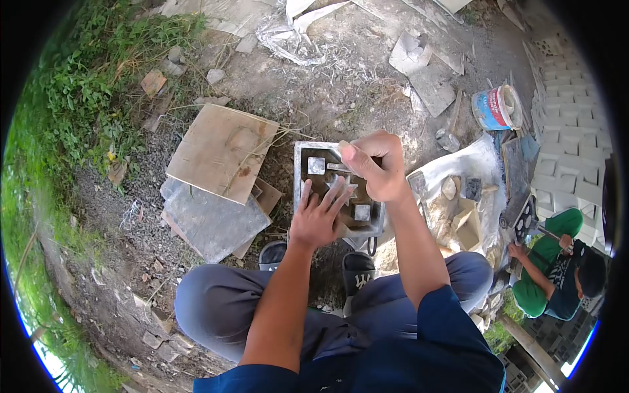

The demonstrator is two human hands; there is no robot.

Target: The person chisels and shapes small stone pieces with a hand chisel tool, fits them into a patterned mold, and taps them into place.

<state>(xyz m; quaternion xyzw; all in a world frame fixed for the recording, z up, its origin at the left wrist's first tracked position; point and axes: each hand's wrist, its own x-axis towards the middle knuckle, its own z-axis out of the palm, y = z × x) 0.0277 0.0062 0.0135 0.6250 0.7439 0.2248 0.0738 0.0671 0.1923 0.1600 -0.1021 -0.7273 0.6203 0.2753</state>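
Observation:
A square metal mould (297, 187) with raised blocks inside stands on the ground between my feet. My left hand (319, 216) lies over its near left part, fingers spread and slightly blurred. Above the mould's far right corner, my right hand (380, 167) is closed in a fist with the thumb pressed on top. A pale bar (337, 168) shows beside that fist, inside the mould; whether the fist holds it I cannot tell. One square block (316, 166) shows at the far left inside, another (362, 211) at the near right. A star-like raised shape lies partly under my left fingers.
Flat boards (219, 150) and a grey slab (216, 219) are stacked at the left. On the right lies a white sheet (481, 160) with sandy material. Beyond it is a paint bucket (496, 109). A co-worker (550, 275) crouches at the far right beside stacked pale blocks (570, 144).

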